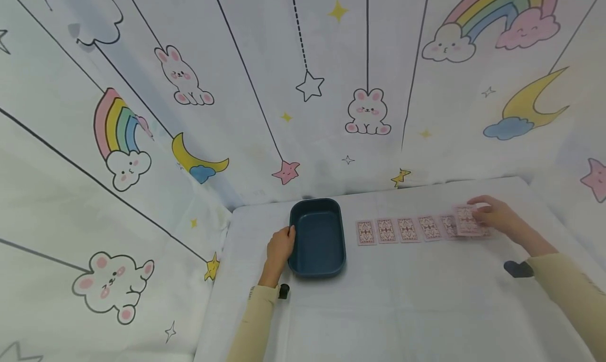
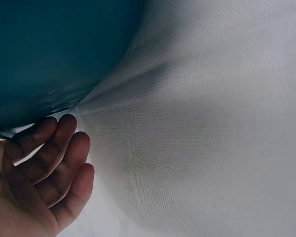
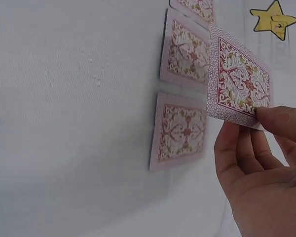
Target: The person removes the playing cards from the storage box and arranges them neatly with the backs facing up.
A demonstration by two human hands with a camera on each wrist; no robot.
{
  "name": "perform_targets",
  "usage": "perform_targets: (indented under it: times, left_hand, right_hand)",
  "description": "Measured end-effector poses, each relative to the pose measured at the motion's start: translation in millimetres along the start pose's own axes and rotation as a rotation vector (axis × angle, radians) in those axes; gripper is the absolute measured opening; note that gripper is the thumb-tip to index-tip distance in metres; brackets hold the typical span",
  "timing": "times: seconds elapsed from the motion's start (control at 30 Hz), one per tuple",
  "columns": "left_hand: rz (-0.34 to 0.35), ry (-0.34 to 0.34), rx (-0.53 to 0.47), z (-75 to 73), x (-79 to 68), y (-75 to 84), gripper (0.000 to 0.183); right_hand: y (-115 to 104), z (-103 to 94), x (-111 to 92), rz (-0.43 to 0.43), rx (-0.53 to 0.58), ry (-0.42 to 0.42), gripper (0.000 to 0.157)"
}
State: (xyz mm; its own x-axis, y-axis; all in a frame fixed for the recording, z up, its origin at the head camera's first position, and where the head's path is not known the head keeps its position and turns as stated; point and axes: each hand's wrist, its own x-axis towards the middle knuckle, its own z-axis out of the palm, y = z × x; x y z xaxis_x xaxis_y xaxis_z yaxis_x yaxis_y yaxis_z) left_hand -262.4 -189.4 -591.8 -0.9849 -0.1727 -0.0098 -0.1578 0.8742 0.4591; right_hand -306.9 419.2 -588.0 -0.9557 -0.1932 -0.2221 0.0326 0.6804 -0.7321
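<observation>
My left hand (image 1: 281, 244) holds the left side of a dark blue rectangular tray (image 1: 342, 246) that stands on the white cloth. In the left wrist view, curled fingers (image 2: 71, 148) lie against the tray's side (image 2: 54, 54); the thumb's contact is hidden. Toward the right end of a row of playing cards, my right hand (image 1: 497, 218) pinches one playing card (image 1: 466, 221) between thumb and fingers. That card is raised and tilted above the row, its red patterned back showing. Several cards lie face down in line, such as the leftmost card (image 1: 366, 232) and the card below the hand (image 3: 180, 131).
A white cloth (image 1: 402, 309) covers the table, whose back edge meets a hanging curtain (image 1: 322, 136) printed with rabbits, stars and rainbows. The row of cards runs from right of the tray toward the table's right side. A dark strap (image 1: 518, 269) shows at the right wrist.
</observation>
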Motion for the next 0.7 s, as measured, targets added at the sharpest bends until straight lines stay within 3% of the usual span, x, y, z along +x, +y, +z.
perform_targets:
  times: [0.27, 0.7]
  left_hand:
    - [-0.004, -0.010, -0.004, -3.6, -1.6, -1.6, 0.044]
    - [-0.007, 0.004, -0.006, -9.3, -7.3, -6.7, 0.044]
  right_hand:
    - [18, -18.4, -8, 0.008, 0.009, 0.010, 0.051]
    - [31, -36.2, -23, 0.041, -0.102, 0.006, 0.046]
